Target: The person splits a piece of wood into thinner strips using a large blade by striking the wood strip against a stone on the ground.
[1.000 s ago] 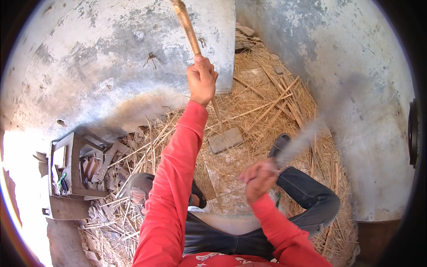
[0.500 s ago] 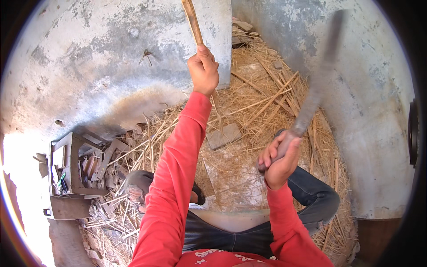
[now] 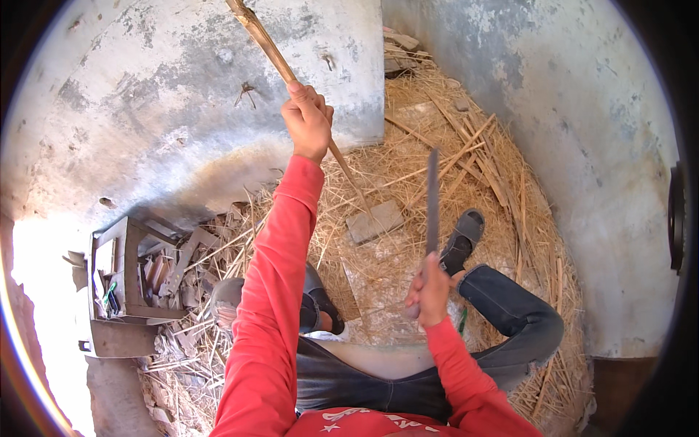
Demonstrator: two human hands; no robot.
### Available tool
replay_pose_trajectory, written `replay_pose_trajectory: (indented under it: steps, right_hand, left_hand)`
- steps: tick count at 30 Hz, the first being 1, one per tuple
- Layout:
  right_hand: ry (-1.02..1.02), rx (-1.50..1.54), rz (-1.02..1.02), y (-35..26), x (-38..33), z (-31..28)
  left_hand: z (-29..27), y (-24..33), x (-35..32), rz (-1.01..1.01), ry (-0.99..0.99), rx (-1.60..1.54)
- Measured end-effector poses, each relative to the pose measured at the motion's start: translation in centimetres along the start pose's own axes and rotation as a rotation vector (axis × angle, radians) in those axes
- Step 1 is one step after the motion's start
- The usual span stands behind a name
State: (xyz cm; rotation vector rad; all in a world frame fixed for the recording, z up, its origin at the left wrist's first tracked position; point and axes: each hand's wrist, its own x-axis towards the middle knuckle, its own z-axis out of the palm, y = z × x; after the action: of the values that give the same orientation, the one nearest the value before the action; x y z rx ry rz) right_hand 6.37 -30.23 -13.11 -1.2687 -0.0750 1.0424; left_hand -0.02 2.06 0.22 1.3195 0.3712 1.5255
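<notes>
My left hand (image 3: 309, 122) is wrapped around a long split wooden stick (image 3: 263, 45), held aslant well out in front of me. The stick's thin lower end comes down at a flat grey block (image 3: 376, 222) on the floor; whether it touches cannot be told. In my right hand (image 3: 429, 291), fingers closed on the handle, is a machete (image 3: 432, 207). Its dark blade points away from me, to the right of the block and apart from the stick. The handle is mostly hidden by my fingers, and the hand is slightly blurred.
Straw and wood splinters (image 3: 437, 95) cover much of the floor, with longer strips along the right wall (image 3: 619, 182). A wooden frame (image 3: 127, 266) with scraps stands at left. My sandalled feet (image 3: 466, 233) and bent legs flank the block. A peeling wall (image 3: 182, 87) rises ahead.
The machete has swung down and left from its raised position at upper right. My left hand has shifted left and slightly down, tilting the stick further left.
</notes>
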Motion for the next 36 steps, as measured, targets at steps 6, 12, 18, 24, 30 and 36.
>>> replay_pose_trajectory:
  steps: [6,12,18,24,30,36]
  right_hand:
    - [-0.131,0.211,-0.744,-11.4,-2.0,6.4]
    - [-0.211,-0.088,-0.102,6.3,1.3,2.9]
    - [0.154,-0.119,0.348,11.9,3.4,-7.0]
    - [0.167,-0.564,-0.623,-11.8,10.1,-5.8]
    - [0.647,0.415,-1.379,-34.5,16.2,5.8]
    - [0.301,0.266,-0.645,-29.5,26.5,11.1]
  left_hand:
    - [2.7,-0.5,-0.9,0.021,-0.02,-0.003]
    - [4.1,-0.9,-0.9,0.014,-0.067,-0.004]
    - [1.8,-0.4,-0.7,0.005,-0.021,-0.042]
    - [-2.6,0.0,-0.1,0.01,0.053,-0.089]
    - [-1.7,-0.3,0.1,0.057,0.051,-0.033]
    - [0.3,-0.3,-0.1,0.035,0.005,-0.079]
